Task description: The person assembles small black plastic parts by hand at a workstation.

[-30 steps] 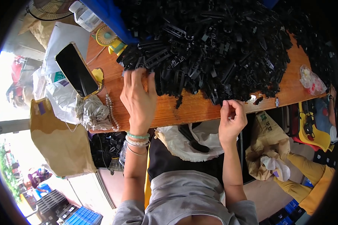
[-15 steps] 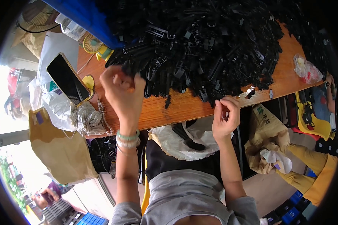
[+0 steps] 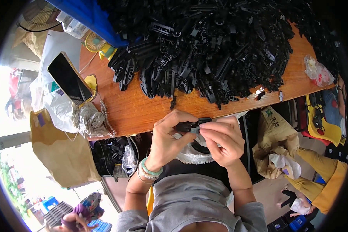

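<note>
Just off the table's front edge, my left hand (image 3: 165, 140) grips a black plastic part (image 3: 183, 126) between thumb and fingers. My right hand (image 3: 225, 142) meets it from the other side. Its thumb and fingertips pinch a small grey piece (image 3: 195, 130) against the black part; whether the two are joined I cannot tell. The fingers hide much of both. Beyond my hands, a big heap of black plastic parts (image 3: 205, 54) covers the far side of the wooden table (image 3: 139, 110). Below them, a white woven sack (image 3: 193, 156) lies open at my lap.
At the left of the table are a phone (image 3: 69, 79), a small yellow fan (image 3: 94, 42), a crumpled plastic bag (image 3: 89, 120) and a blue bin (image 3: 87, 17). A clear bag (image 3: 317, 71) lies at the right. A paper sack (image 3: 274, 139) stands below; another person's legs (image 3: 317, 174) show nearby.
My left hand has come back from the heap's left edge with a black plastic part. My right hand has shifted slightly left and down, and the two hands now meet at that part.
</note>
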`<state>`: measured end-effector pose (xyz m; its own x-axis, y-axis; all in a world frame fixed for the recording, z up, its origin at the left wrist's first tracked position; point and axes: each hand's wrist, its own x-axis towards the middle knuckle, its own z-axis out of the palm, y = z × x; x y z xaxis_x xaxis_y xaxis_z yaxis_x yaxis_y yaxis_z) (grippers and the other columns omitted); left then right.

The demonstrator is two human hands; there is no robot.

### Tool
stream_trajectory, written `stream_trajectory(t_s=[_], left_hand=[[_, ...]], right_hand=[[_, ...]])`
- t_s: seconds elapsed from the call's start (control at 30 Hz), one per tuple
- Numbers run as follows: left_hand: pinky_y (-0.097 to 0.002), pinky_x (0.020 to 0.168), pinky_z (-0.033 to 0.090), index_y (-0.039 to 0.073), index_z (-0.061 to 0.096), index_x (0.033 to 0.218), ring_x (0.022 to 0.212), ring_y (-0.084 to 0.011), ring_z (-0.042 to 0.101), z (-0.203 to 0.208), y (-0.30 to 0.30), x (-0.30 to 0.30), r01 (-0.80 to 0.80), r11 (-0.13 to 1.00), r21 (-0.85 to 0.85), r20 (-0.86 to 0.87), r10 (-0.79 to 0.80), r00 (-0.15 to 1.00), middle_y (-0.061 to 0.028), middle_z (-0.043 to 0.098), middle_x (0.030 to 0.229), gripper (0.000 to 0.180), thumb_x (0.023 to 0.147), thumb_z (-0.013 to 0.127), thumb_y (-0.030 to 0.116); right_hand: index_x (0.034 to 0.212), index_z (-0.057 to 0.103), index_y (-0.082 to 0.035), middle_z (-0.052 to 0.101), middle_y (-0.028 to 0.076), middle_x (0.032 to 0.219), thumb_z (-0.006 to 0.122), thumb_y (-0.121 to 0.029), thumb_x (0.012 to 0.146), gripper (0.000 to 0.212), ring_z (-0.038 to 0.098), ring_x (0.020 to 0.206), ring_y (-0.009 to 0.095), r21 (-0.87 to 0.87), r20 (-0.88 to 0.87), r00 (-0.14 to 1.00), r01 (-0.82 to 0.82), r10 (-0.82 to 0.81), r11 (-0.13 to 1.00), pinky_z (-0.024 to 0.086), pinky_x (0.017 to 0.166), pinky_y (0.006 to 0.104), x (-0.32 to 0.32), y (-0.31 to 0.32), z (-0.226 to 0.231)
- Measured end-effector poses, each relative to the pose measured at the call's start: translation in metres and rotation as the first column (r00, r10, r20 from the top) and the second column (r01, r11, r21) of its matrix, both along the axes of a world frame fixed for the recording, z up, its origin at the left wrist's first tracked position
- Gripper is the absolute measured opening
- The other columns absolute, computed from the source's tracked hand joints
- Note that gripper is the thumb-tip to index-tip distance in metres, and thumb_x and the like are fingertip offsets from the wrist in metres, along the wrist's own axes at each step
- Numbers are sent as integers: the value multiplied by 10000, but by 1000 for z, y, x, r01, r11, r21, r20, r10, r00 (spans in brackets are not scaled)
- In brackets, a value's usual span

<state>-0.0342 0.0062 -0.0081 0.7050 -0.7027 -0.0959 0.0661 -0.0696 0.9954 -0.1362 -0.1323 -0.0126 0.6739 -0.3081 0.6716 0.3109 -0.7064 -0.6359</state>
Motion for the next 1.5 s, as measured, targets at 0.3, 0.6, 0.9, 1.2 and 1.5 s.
stream_trajectory(t_s=[0.3, 0.6, 0.9, 1.2, 1.5], left_hand=[[-212, 653, 543, -58, 581, 1073, 678, -111, 665, 17, 2, -4, -15, 1000, 24, -332, 22, 943, -89, 670, 803, 285, 818, 700, -12], [-246, 688, 572, -81, 528, 1091, 764, -170, 690, 8, -2, -7, 28, 1000, -5, -369, -28, 929, -135, 671, 871, 302, 830, 672, -35], [-242, 712, 558, -73, 552, 1073, 787, -151, 682, 10, -1, -8, 5, 1000, -7, -428, -7, 904, -131, 675, 898, 283, 821, 676, -34], [-272, 702, 530, -20, 648, 1029, 776, -123, 657, 10, 2, -12, 103, 994, 48, -270, -86, 959, -73, 680, 944, 246, 804, 709, 54], [-317, 659, 517, -2, 666, 955, 795, -264, 656, 15, 7, 56, -138, 988, 67, 627, 66, 776, -135, 666, 870, 150, 806, 643, 2]], right_hand=[[956, 680, -33, 665, 64, 951, 692, 86, 602, 374, 562, 766, 235, -58, -103, 995, -9, 3, 998, 467, 670, 322, 0, -3, -3], [886, 668, -5, 649, 98, 900, 718, 33, 728, 170, 580, 829, 253, 263, -161, 987, 62, -19, 963, 469, 703, 338, -6, -1, -2], [917, 673, -15, 644, 88, 934, 729, 2, 724, 201, 575, 830, 246, 43, -177, 982, 77, -68, 996, 459, 704, 333, -8, -4, -8], [1002, 656, 15, 631, 92, 808, 729, -101, 779, 263, 617, 729, 192, 481, -426, 883, 35, 198, 876, 461, 647, 280, -21, -8, -2], [976, 688, 5, 657, 119, 819, 771, -61, 705, 291, 635, 721, 199, 308, -463, 783, -298, 416, 903, 503, 622, 306, -2, -44, 6]])
